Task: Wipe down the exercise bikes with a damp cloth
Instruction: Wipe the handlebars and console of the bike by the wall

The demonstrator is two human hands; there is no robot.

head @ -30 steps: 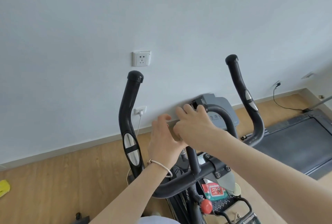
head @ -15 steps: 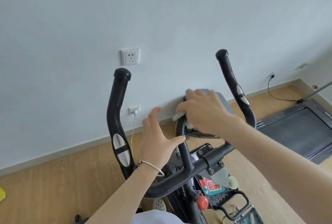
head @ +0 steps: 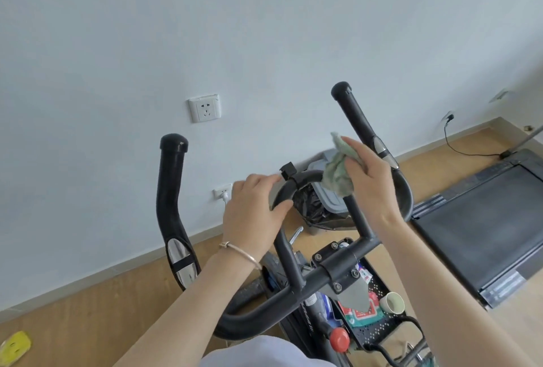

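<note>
A black exercise bike stands below me, its handlebar (head: 293, 302) curving up into a left grip (head: 172, 190) and a right grip (head: 357, 119). My left hand (head: 252, 213) rests on the inner loop bar (head: 296, 181) at the middle, thumb under it, fingers near a small black clamp. My right hand (head: 370, 178) holds a crumpled pale green cloth (head: 338, 169) against the upper right of that loop, beside the right grip. A thin bracelet circles my left wrist.
A grey bin (head: 326, 202) with a black liner stands behind the bike by the wall. A black treadmill (head: 482, 219) lies at right. A black mesh basket (head: 373, 322) with a cup and packets sits low right. Wall sockets (head: 204, 108) face me; a yellow object (head: 14, 346) lies at the bottom left.
My right hand has lifted up and to the right with the cloth, now showing clearly. My left hand has come down onto the loop bar. The view has shifted slightly.
</note>
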